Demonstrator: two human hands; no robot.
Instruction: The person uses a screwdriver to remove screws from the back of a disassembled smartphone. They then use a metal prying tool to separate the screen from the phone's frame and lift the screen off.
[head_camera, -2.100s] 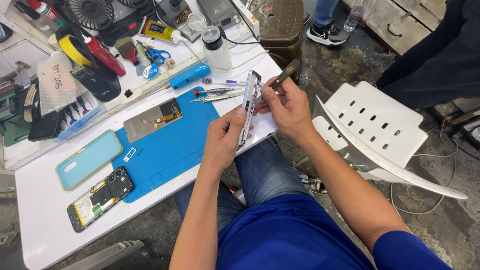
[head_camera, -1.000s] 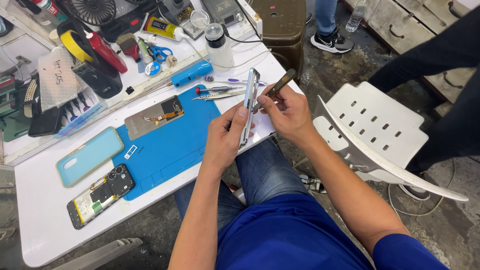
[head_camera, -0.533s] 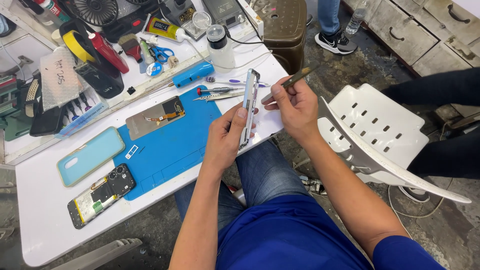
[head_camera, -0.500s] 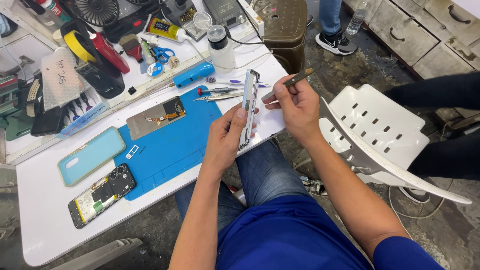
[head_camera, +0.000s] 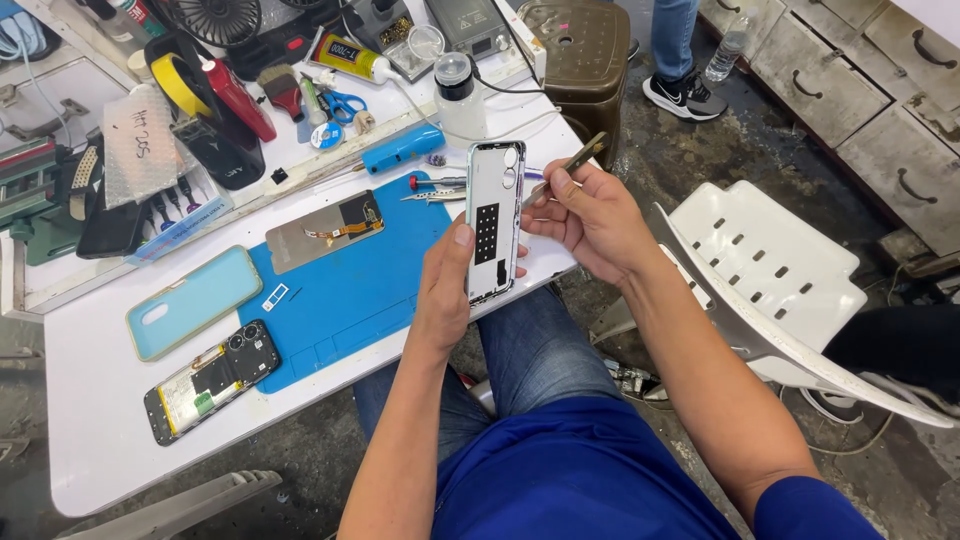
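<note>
On the white table we see a few packages and labels. A yellow glue tube (head_camera: 352, 56) with a black printed label lies near the far edge, nozzle pointing right. At the far left a clear bubble-wrap pouch (head_camera: 139, 146) with dark handwriting stands propped up, and below it lies a long clear packet (head_camera: 180, 228) with a blue edge. A small white sticker (head_camera: 275, 296) with a dark mark rests on the blue mat (head_camera: 350, 300) — near its left side. No lit screens show.

Single head-worn cam, looking steeply down and close over the white rectangular worktable (head_camera: 90, 440); no second view.
</note>
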